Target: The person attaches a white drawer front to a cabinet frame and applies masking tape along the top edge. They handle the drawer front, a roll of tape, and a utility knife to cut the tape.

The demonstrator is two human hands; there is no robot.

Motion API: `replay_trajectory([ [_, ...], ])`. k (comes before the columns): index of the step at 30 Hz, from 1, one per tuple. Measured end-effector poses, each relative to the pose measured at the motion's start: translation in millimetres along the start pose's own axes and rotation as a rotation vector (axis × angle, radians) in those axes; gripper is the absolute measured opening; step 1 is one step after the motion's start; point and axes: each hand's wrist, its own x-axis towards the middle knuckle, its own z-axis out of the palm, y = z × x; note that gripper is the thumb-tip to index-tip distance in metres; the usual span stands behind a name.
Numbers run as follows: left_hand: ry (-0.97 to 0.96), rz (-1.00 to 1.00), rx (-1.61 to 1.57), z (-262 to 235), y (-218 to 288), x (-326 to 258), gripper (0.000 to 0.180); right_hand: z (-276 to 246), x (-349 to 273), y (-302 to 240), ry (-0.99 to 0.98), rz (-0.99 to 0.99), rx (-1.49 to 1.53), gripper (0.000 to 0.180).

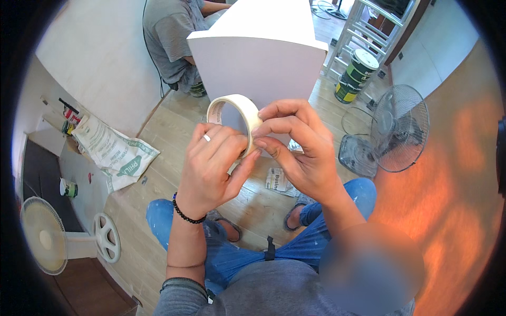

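A roll of cream masking tape [240,105] is held up in front of me, its hollow core facing left. My left hand [213,160] is closed round the lower left of the roll, with fingers inside the ring and the thumb along its bottom edge. My right hand [303,145] pinches at the outer face of the same roll, thumb and fingertips close together against the tape. Whether a loose tape end sits between those fingertips is too small to tell. Just beyond the roll stands a white box-like panel [263,66].
A folded newspaper piece [279,180] lies on the floor between my feet. To the right stand a floor fan [398,129], stacked paint buckets [356,76] and a ladder [366,31]. Leftward are a white sack [113,150] and another fan [45,237]. A person in grey [168,39] crouches behind the panel.
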Motion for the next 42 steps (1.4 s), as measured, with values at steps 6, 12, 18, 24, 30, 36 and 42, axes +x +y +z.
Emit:
replay_trajectory([
  [6,-0.019,0.051,0.100,-1,6,3,0.019,-7,-1,2,-0.030,0.009,-0.014,0.021],
  [12,-0.037,0.074,0.162,4,7,2,0.018,0,-6,0,-0.008,0.008,-0.099,0.023],
  [18,0.024,-0.062,0.001,1,15,0,0.018,3,-6,-2,0.027,-0.055,-0.111,0.025],
  [24,0.079,-0.133,-0.064,2,15,-1,0.015,10,-14,6,0.090,0.065,0.165,0.028],
  [30,0.063,-0.161,-0.113,-2,15,-1,0.016,8,-9,6,0.075,0.196,0.296,0.049],
  [36,-0.078,-0.107,-0.041,-14,20,4,0.020,-1,-11,8,0.114,0.151,0.241,0.038],
  [42,0.021,-0.135,0.243,-55,-10,18,0.020,-32,12,-11,0.411,0.030,0.388,0.036],
])
